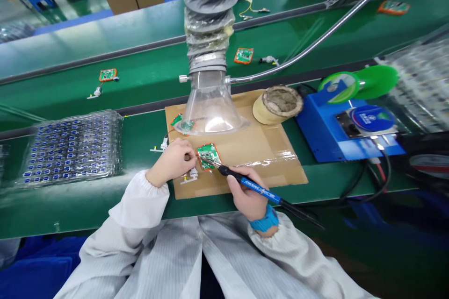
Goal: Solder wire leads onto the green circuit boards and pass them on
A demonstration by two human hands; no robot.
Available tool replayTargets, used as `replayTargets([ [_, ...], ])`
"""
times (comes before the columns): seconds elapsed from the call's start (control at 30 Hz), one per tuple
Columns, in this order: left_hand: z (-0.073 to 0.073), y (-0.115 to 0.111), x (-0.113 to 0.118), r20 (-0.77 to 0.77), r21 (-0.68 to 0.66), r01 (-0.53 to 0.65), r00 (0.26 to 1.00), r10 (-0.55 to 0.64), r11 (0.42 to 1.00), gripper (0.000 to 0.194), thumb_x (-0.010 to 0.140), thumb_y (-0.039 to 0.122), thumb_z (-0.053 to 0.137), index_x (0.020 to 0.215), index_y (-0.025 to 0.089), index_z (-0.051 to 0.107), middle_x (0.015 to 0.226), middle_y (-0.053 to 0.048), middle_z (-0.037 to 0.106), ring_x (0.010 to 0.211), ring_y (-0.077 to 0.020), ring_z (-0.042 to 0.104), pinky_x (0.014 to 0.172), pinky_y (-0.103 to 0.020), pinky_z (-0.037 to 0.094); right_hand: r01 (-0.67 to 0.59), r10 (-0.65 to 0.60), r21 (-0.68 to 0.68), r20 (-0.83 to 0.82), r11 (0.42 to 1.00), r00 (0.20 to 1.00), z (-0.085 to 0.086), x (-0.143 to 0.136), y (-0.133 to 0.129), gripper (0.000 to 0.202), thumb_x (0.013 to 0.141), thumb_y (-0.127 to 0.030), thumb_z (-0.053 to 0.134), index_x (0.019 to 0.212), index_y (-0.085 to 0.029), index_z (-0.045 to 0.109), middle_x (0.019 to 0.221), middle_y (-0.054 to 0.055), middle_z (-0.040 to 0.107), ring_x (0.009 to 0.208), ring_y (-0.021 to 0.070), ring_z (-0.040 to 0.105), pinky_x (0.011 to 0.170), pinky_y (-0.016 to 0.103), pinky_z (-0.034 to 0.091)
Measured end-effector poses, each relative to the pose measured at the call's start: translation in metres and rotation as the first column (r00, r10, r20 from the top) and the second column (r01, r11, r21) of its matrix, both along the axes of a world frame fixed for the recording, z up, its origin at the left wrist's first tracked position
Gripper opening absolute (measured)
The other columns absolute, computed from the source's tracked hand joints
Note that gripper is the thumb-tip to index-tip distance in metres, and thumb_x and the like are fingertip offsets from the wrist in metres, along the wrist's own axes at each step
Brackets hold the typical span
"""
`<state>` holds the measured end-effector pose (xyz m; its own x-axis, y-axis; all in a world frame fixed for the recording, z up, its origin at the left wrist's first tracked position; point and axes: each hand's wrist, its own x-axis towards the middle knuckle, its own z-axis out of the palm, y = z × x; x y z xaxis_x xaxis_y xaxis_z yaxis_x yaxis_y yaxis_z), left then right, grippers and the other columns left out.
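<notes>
My right hand (249, 194) grips a blue and black soldering iron (257, 188), its tip resting over a green circuit board (207, 155) with an orange edge. The board lies flat on a cardboard sheet (242, 180). At the board's left edge, my left hand (175, 159) is closed in a pinch; what is between its fingers is too small to make out. Just below those fingers lies a white connector piece (191, 175). A second circuit board (178, 121) sits behind, partly covered by the clear fume hood (212, 107).
A grey duct hose (210, 14) hangs over the work spot. To the right stand a round pot (278, 105) and a blue soldering station (336, 135) with a green solder spool (358, 84). Clear trays of blue parts (70, 147) lie left. More boards (243, 55) sit behind.
</notes>
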<state>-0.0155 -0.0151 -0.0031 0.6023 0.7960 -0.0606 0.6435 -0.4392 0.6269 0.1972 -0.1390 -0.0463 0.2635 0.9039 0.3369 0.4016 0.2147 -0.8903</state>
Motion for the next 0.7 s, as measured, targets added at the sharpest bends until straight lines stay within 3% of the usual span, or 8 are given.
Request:
replayTargets([
  [0.27, 0.0, 0.0, 0.0, 0.034, -0.005, -0.011, 0.999, 0.011, 1.0, 0.023, 0.083, 0.009, 0.067, 0.063, 0.019, 0.062, 0.085, -0.004, 0.071, 0.09, -0.0205, 0.06, 0.087, -0.036, 0.049, -0.007, 0.004, 0.037, 0.084, 0.999, 0.996, 0.01, -0.005, 0.003, 0.006, 0.091, -0.024, 0.069, 0.096, -0.024, 0.069, 0.086, 0.003, 0.074, 0.077, 0.0194, 0.073, 0.068, 0.031, 0.059],
  [0.7, 0.0, 0.0, 0.002, 0.019, -0.026, -0.022, 1.0, 0.022, 0.999, 0.022, 0.082, 0.009, 0.067, 0.063, 0.019, 0.063, 0.085, -0.004, 0.072, 0.09, -0.0213, 0.06, 0.087, -0.037, 0.048, -0.02, 0.014, 0.064, 0.092, 0.998, 0.996, 0.012, -0.006, 0.003, 0.007, 0.089, -0.025, 0.069, 0.097, -0.025, 0.069, 0.086, 0.004, 0.074, 0.076, 0.0199, 0.073, 0.069, 0.033, 0.06],
])
